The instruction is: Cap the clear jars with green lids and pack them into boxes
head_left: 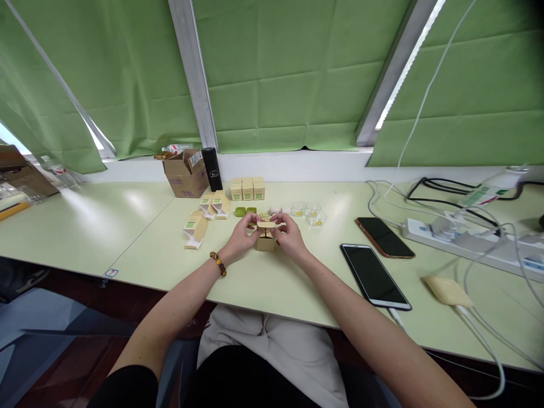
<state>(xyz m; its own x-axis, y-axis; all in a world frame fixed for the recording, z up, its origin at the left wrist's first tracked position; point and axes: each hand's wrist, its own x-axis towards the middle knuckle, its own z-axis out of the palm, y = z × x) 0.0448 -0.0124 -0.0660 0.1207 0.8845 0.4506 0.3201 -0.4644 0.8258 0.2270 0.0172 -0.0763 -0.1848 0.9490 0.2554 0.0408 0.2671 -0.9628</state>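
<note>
A small cream carton (266, 243) stands on the table in front of me, its top flap raised. My left hand (246, 233) pinches the flap's left side, and my right hand (289, 233) grips it from the right. Just behind are two small green containers (245, 211), some little yellowish pieces (264, 216) and a pale pinkish-white item (279, 210). Several clear plastic cups (309, 211) with yellow spots lie to the right. Three closed cartons (247, 189) stand in a row farther back. Unfolded cartons (196, 229) rest to the left.
A brown cardboard box (186, 175) and a black cylinder (212, 169) stand by the wall. On the right lie two phones (375, 276), a power strip (467, 242), a pale yellow charger-like object (447, 291), a white bottle (495, 187) and tangled cables.
</note>
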